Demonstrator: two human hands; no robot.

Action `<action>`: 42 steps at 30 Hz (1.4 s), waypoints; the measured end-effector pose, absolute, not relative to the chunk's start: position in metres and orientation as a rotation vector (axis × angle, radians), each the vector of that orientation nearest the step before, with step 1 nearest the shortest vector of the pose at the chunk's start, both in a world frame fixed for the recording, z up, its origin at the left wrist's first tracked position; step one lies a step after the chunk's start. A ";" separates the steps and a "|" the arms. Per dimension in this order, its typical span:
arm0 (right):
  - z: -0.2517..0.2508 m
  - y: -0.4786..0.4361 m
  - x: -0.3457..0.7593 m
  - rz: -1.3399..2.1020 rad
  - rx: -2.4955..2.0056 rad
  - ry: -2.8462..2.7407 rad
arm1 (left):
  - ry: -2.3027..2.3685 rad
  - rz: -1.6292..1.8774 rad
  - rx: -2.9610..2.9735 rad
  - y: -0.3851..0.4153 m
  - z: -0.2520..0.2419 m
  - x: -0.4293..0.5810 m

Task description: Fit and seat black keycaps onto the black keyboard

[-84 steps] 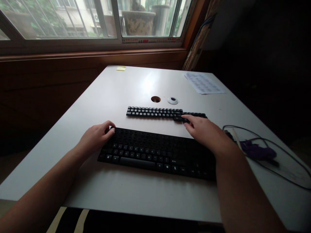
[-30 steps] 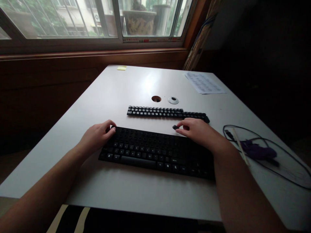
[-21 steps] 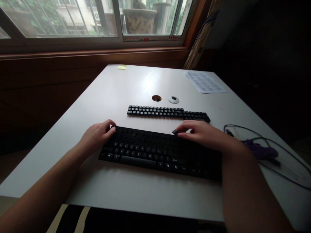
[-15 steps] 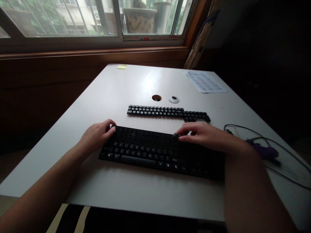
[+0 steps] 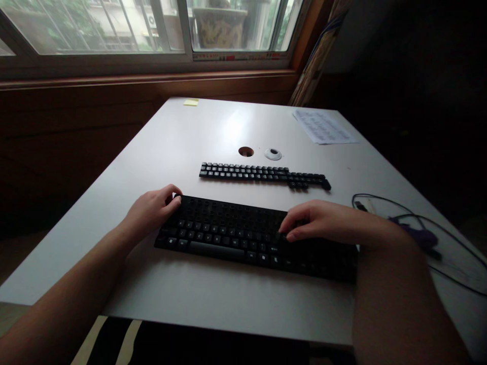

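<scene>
A black keyboard lies on the white desk in front of me, its lower rows still bearing keycaps and its upper rows showing bare sockets. My left hand pinches the keyboard's far left corner between thumb and fingers. Over the right part of the keyboard is my right hand, thumb and index finger closed around a dark keycap at the right end of the letter rows. The keycap is mostly hidden by the fingertips. Behind the keyboard, removed keycaps stand side by side in several rows.
A round hole and a white ring cover lie beyond the keycaps. Printed paper is at the far right, a yellow sticky note at the far left. Black cables and a purple item lie at right.
My right hand has moved from the keyboard's top edge, where a keycap showed at its fingertips, toward me to a lower row. My left hand stays on the corner.
</scene>
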State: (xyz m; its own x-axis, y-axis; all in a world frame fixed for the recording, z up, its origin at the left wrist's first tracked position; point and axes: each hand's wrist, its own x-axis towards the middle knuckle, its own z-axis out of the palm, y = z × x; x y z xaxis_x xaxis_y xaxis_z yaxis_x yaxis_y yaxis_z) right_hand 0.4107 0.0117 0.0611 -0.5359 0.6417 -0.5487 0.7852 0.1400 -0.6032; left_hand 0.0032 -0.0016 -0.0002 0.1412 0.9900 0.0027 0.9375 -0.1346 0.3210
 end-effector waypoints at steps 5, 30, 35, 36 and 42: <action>0.057 0.014 0.408 -1.352 1.387 2.211 | 1.885 0.323 2.177 -0.002 -0.001 0.003; 0.054 0.011 0.402 -1.320 1.423 2.238 | 1.881 0.337 2.164 -0.002 0.000 0.004; 0.057 0.011 0.400 -1.298 1.422 2.284 | 1.878 0.338 2.159 -0.002 -0.001 0.003; 0.057 0.011 0.400 -1.293 1.412 2.298 | 1.878 0.338 2.161 -0.002 -0.001 0.003; 0.058 0.011 0.400 -1.297 1.384 2.308 | 1.875 0.336 2.170 -0.001 -0.001 0.003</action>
State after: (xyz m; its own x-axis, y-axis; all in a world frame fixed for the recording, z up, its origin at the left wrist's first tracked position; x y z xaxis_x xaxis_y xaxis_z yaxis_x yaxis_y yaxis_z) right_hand 0.4004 0.0112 0.0576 -0.5615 0.6448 -0.5186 0.7782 0.1984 -0.5958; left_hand 0.0034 -0.0010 -0.0011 0.1438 0.9896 0.0088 0.9310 -0.1383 0.3378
